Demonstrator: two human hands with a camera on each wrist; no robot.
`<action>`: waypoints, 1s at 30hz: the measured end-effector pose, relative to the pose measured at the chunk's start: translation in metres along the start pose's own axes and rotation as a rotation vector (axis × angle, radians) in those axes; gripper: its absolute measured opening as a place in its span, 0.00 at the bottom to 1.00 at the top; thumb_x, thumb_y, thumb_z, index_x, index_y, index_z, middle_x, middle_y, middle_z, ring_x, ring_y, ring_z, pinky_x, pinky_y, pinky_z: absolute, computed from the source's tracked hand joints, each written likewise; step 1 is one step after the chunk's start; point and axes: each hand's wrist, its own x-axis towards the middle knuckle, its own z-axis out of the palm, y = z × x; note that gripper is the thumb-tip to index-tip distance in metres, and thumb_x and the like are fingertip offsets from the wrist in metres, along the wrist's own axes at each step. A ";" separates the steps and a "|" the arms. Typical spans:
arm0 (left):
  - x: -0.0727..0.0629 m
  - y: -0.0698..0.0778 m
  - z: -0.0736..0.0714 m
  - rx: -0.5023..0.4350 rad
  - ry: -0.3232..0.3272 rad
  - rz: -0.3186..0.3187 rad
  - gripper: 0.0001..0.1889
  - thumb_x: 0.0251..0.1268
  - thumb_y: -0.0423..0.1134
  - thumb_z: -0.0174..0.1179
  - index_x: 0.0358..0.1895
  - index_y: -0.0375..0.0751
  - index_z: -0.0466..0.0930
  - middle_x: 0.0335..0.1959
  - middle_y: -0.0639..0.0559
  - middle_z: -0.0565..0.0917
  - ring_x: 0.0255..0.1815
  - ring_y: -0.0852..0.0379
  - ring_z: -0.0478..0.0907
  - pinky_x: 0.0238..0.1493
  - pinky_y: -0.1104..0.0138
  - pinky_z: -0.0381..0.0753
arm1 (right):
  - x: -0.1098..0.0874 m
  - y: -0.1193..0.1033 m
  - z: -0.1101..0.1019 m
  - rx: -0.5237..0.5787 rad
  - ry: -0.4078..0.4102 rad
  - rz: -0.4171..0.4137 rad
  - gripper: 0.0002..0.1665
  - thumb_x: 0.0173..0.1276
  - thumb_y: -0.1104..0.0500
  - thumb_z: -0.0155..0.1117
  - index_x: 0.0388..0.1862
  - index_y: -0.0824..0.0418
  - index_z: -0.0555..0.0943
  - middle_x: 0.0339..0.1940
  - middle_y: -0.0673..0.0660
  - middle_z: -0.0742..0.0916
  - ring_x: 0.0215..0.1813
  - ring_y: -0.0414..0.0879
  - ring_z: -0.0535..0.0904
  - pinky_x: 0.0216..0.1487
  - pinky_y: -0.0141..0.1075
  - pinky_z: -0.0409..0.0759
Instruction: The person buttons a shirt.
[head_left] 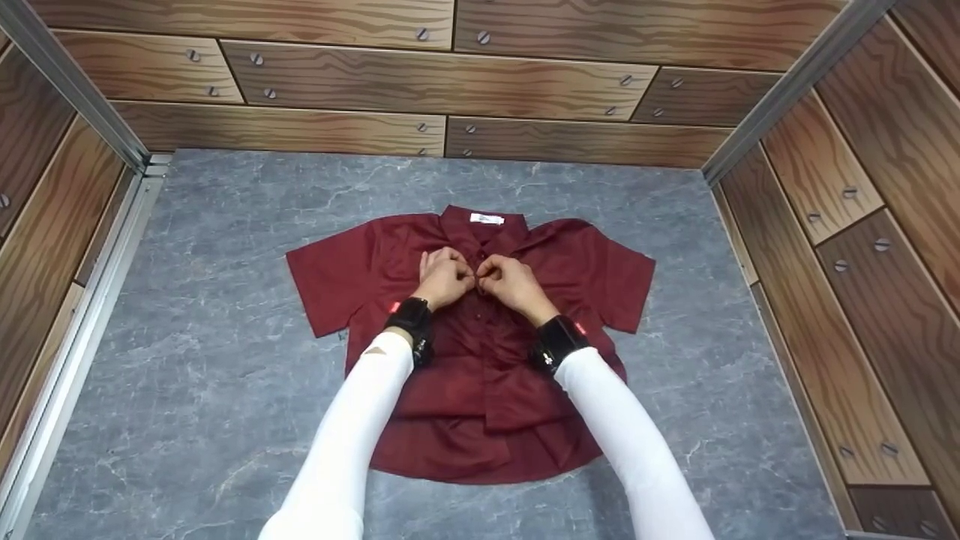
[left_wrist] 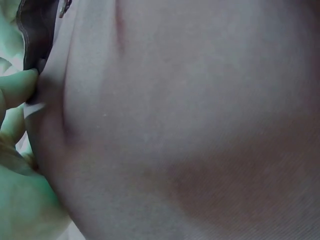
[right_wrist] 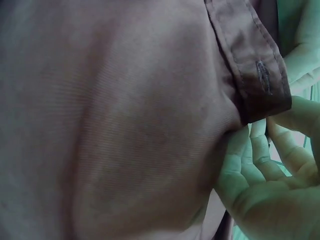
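Note:
A dark red short-sleeved button-up shirt (head_left: 450,390) lies front up, collar at the far side, sleeves spread to both sides. Over its upper front my two hands meet at the button placket, fingertips close together. The left hand (head_left: 445,277) pinches one edge of the placket between thumb and fingers. My right hand (head_left: 516,285) pinches the other edge; in the right wrist view a stitched buttonhole (right_wrist: 263,77) shows on the strip just above the right fingers (right_wrist: 255,155). In the left wrist view, cloth fills most of the picture beside the left thumb (left_wrist: 20,86).
The shirt lies on a grey marbled surface (head_left: 225,420). Wood-patterned panels stand at the back (head_left: 337,75), the left and the right, with metal rails (head_left: 787,90) at the corners. A white label (head_left: 487,219) sits inside the collar.

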 end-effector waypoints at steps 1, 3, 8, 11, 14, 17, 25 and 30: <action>0.000 0.000 0.000 -0.006 -0.009 0.003 0.06 0.58 0.37 0.62 0.33 0.41 0.88 0.47 0.47 0.76 0.62 0.44 0.65 0.74 0.45 0.39 | 0.000 0.000 0.000 -0.012 0.004 0.002 0.07 0.60 0.64 0.64 0.38 0.58 0.83 0.32 0.53 0.89 0.35 0.42 0.84 0.36 0.31 0.77; 0.001 -0.001 -0.002 -0.023 -0.033 0.005 0.07 0.58 0.38 0.61 0.33 0.41 0.88 0.48 0.48 0.75 0.63 0.44 0.64 0.74 0.45 0.38 | 0.000 0.000 0.001 -0.031 0.010 0.008 0.07 0.60 0.62 0.65 0.38 0.57 0.83 0.32 0.53 0.89 0.36 0.42 0.84 0.37 0.32 0.76; 0.002 -0.004 -0.006 -0.071 -0.091 -0.002 0.11 0.59 0.44 0.59 0.33 0.42 0.88 0.48 0.50 0.75 0.61 0.49 0.64 0.74 0.47 0.37 | -0.001 0.002 0.001 -0.068 0.013 0.006 0.08 0.60 0.60 0.65 0.39 0.57 0.83 0.34 0.53 0.89 0.39 0.44 0.84 0.39 0.34 0.76; 0.003 -0.006 -0.007 -0.074 -0.104 0.018 0.13 0.61 0.45 0.58 0.33 0.42 0.88 0.48 0.49 0.76 0.60 0.50 0.65 0.73 0.47 0.40 | -0.001 0.004 0.001 -0.048 -0.002 0.009 0.09 0.61 0.60 0.65 0.41 0.57 0.83 0.34 0.53 0.89 0.39 0.43 0.84 0.40 0.33 0.76; 0.003 -0.007 -0.007 -0.077 -0.100 0.038 0.11 0.62 0.43 0.59 0.34 0.40 0.88 0.49 0.48 0.77 0.61 0.49 0.65 0.73 0.45 0.38 | -0.001 0.005 0.000 -0.003 -0.016 0.028 0.09 0.63 0.60 0.64 0.42 0.58 0.82 0.33 0.54 0.89 0.35 0.44 0.85 0.38 0.33 0.76; 0.004 -0.008 -0.006 -0.091 -0.099 0.029 0.10 0.62 0.41 0.60 0.36 0.38 0.87 0.51 0.47 0.77 0.64 0.47 0.64 0.74 0.44 0.34 | -0.001 0.005 -0.001 0.000 -0.008 0.051 0.09 0.64 0.60 0.64 0.43 0.59 0.82 0.32 0.55 0.89 0.33 0.44 0.84 0.38 0.33 0.75; 0.003 -0.005 -0.008 -0.118 -0.097 0.016 0.09 0.62 0.39 0.61 0.36 0.36 0.86 0.51 0.46 0.76 0.65 0.46 0.63 0.74 0.44 0.32 | -0.001 0.006 0.000 -0.072 0.033 0.078 0.07 0.64 0.58 0.65 0.38 0.58 0.84 0.32 0.53 0.89 0.35 0.44 0.84 0.41 0.35 0.76; 0.002 -0.005 -0.008 -0.118 -0.104 0.007 0.09 0.63 0.38 0.61 0.39 0.37 0.86 0.52 0.46 0.76 0.67 0.47 0.62 0.74 0.45 0.32 | 0.000 0.007 0.000 -0.088 0.039 0.091 0.05 0.63 0.58 0.65 0.36 0.57 0.85 0.30 0.51 0.88 0.36 0.44 0.83 0.43 0.35 0.75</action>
